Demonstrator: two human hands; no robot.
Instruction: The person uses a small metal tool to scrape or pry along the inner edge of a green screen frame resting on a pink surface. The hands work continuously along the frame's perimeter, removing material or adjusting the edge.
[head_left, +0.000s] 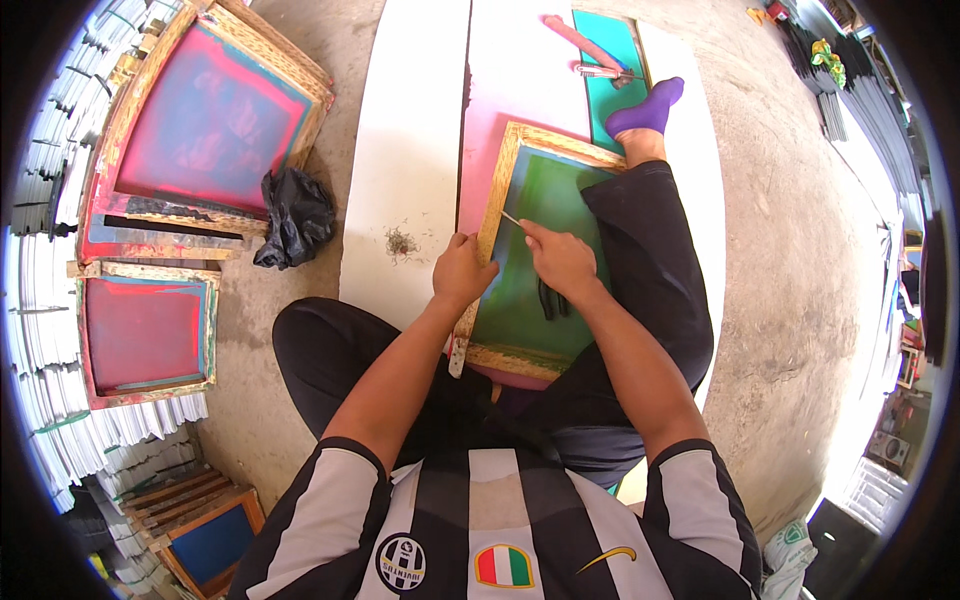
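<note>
A wooden-framed printing screen (540, 215) with green mesh lies tilted between my legs, on the boards. My left hand (463, 272) is closed round the left rail of its frame. In my right hand (562, 262), above the mesh, is a thin metal tool (511, 218); its tip meets the inner edge of that same rail. My fingers hide the rest of the tool. Two dark handle-like shapes (552, 300) show beneath my right palm; whether they belong to the tool, I cannot tell.
Left of the frame, small dark bits (401, 243) are heaped on the white board (400, 150). Beyond my purple-socked foot (650, 105) lie a hammer (590, 45) and a box cutter (603, 71). More screens (215, 115) and a black plastic bag (295, 218) stand at left.
</note>
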